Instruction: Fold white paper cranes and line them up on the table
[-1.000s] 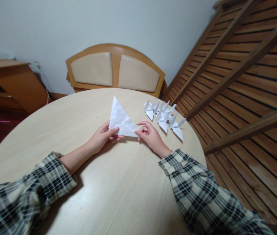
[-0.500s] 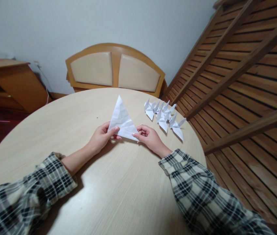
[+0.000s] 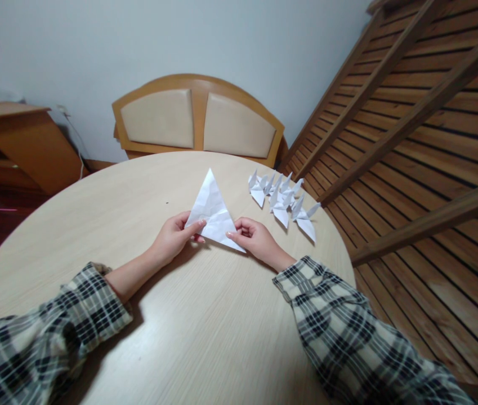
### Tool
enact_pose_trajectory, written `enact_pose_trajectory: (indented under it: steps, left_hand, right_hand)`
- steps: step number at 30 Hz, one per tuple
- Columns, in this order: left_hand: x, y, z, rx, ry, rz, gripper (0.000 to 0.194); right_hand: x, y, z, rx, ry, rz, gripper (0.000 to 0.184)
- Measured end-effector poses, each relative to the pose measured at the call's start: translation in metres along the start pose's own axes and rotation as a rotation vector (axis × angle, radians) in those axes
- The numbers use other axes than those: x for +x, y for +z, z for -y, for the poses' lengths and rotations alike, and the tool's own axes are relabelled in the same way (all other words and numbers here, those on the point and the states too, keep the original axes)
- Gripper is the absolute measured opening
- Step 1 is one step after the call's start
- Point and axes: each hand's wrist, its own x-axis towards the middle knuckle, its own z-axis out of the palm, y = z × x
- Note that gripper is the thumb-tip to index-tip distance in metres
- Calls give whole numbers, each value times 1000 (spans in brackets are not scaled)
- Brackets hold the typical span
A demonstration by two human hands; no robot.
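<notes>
A white sheet of paper folded into a triangle [image 3: 212, 205] is held up over the table, its sharp tip pointing away from me and creases running across its face. My left hand [image 3: 176, 237] grips its left side, thumb on top and fingers underneath. Near the lower right corner, my right hand [image 3: 254, 238] pinches the paper between thumb and fingers. Part of the fingers of both hands is hidden, on the left by the paper. To the right stand several white folded paper cranes [image 3: 281, 208], grouped close together.
The round, light wood table [image 3: 196, 337] spans the view. Beyond it is a wooden panel with two cream pads [image 3: 158, 119]. A slatted wooden structure [image 3: 433, 169] slopes along the right side. A brown cabinet [image 3: 23, 143] stands at the far left.
The folded paper has turned slightly clockwise: its tip has shifted right and its lower right corner now sticks out past my right thumb. Both hands keep hold of it.
</notes>
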Motion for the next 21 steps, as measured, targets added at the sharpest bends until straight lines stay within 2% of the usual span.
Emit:
enact_pose_trajectory:
  steps: [9,21]
  left_hand:
    - [-2,2,2,106,-18,158,27]
    - [-7,4,-4,238,7,211,27]
  right_hand:
    - [2,0,-3,16,-3,2,28]
    - [2,1,0,14,-9,-9,28]
